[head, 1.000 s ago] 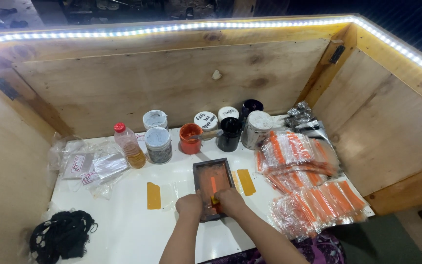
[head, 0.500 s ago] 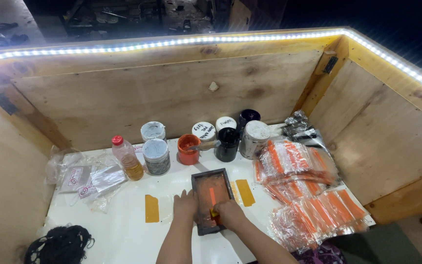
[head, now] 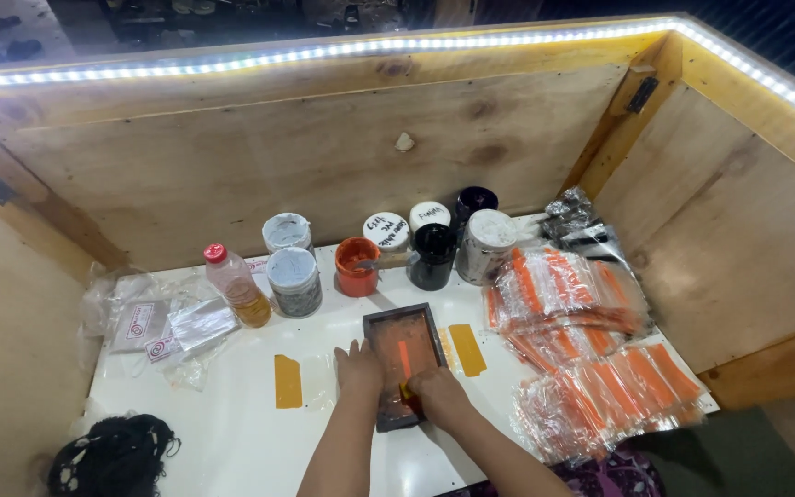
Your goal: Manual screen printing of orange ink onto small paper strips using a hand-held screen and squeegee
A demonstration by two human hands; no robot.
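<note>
Small screen frame [head: 406,354] flat on the white desk [head: 232,433], near the middle. Left hand [head: 359,366] pressing its left edge, fingers spread; right hand [head: 436,391] clenched on an orange squeegee [head: 406,391]. Best kept pinned firmly, pulled with even pressure, away from the orange packets [head: 591,368] at right.

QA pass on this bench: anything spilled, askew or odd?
No spill visible. The open orange paint pot has a stick lying across its rim. The left hand steadies the small printing frame, which sits slightly askew; the right hand is at its near end.
</note>
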